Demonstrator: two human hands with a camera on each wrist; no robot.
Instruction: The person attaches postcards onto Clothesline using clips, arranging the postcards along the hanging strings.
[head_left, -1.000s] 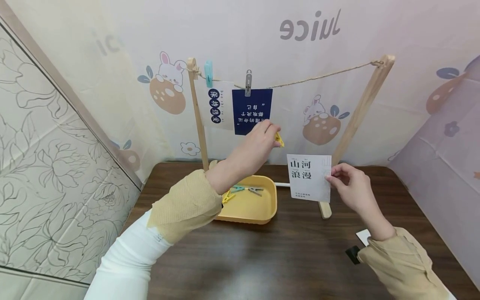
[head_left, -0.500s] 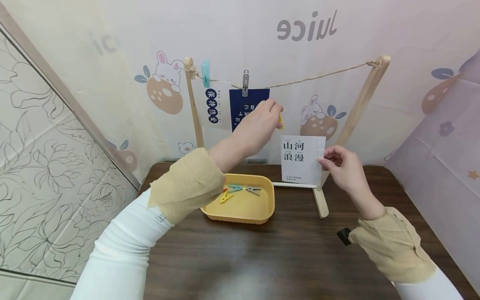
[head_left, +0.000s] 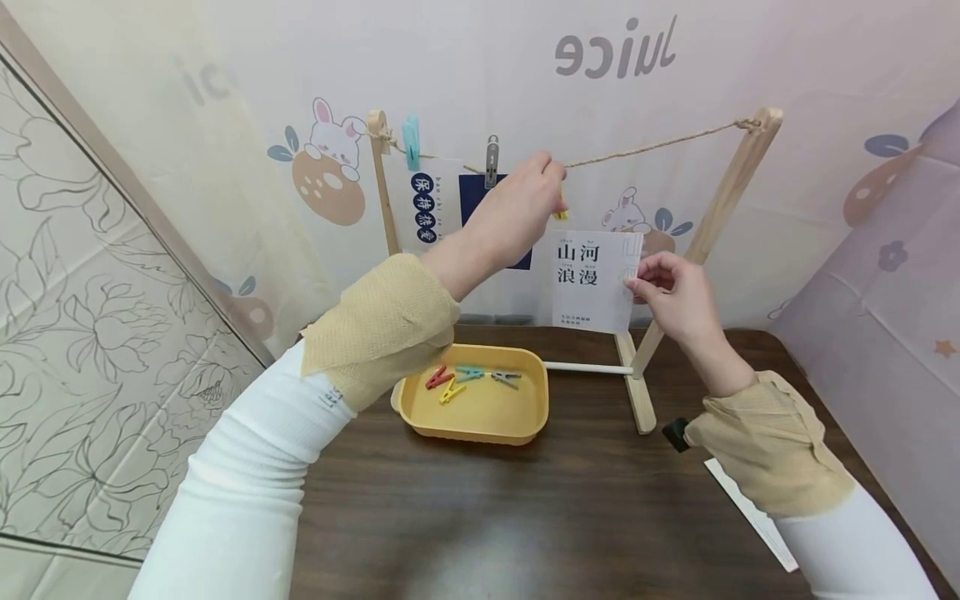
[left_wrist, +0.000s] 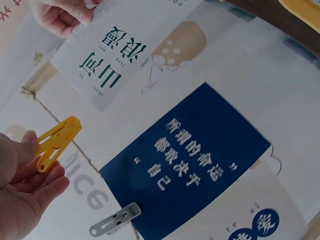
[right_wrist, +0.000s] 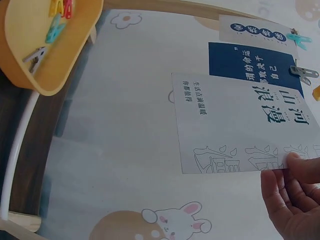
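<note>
My left hand (head_left: pixel 517 200) pinches a yellow clothespin (left_wrist: pixel 59 142) by its handle ends, close to the twine (head_left: pixel 645 152). My right hand (head_left: pixel 678 296) holds a white card (head_left: pixel 597 283) with dark green characters by its right edge, below the twine. On the line, a grey clothespin (head_left: pixel 492 161) grips a dark blue card (left_wrist: pixel 185 160), partly hidden by my left hand in the head view. Left of it, a light blue clothespin (head_left: pixel 411 143) is clipped at another white card (head_left: pixel 442 200) with round blue characters.
Wooden posts (head_left: pixel 731 187) hold the twine at both ends. On the brown table (head_left: pixel 465 500), a yellow tray (head_left: pixel 487 423) contains several clothespins, including a red one (head_left: pixel 437 377). A white strip-like item (head_left: pixel 752 514) lies near my right sleeve. A printed curtain hangs behind.
Both hands have risen toward the twine, the left with the yellow clothespin and the right with the white card. The left hand now covers part of the blue card's right side.
</note>
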